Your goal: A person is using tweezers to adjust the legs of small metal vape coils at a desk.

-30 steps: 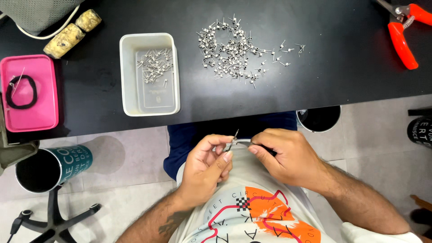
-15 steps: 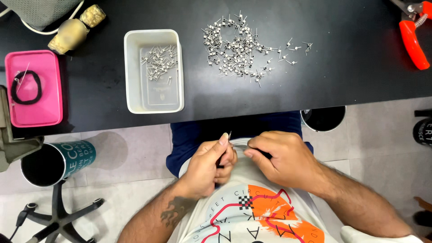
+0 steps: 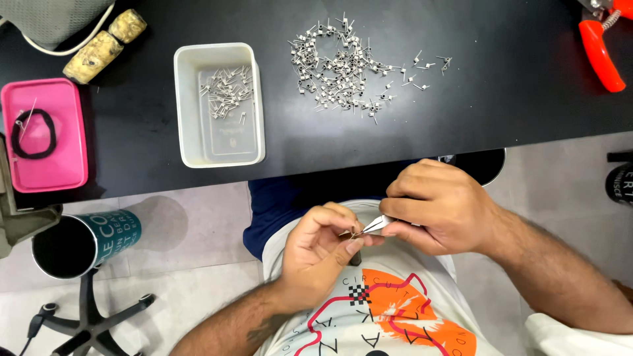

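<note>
Left hand (image 3: 323,247) is curled, its thumb and forefinger pinching a small metal wire piece (image 3: 354,233) in front of the person's chest. Right hand (image 3: 438,207) is clenched around slim metal tweezers (image 3: 377,224), whose tips meet the wire piece at the left fingertips. Both hands sit at 6 o'clock from the black table (image 3: 461,112), off its near edge and above the person's lap.

On the table, a loose heap of small metal coils (image 3: 343,66) lies at 12 o'clock from the hands. At 10 o'clock stands a white rectangular tray (image 3: 191,138) with a smaller batch of the same coils inside. Further to 9 o'clock lies a pink lid (image 3: 62,165) bearing a black hair band (image 3: 31,134). Red-handled pliers (image 3: 601,56) lie at 2 o'clock, at the table's far corner. A teal cylindrical container (image 3: 92,240) sits below the table edge, at 9 o'clock.
</note>
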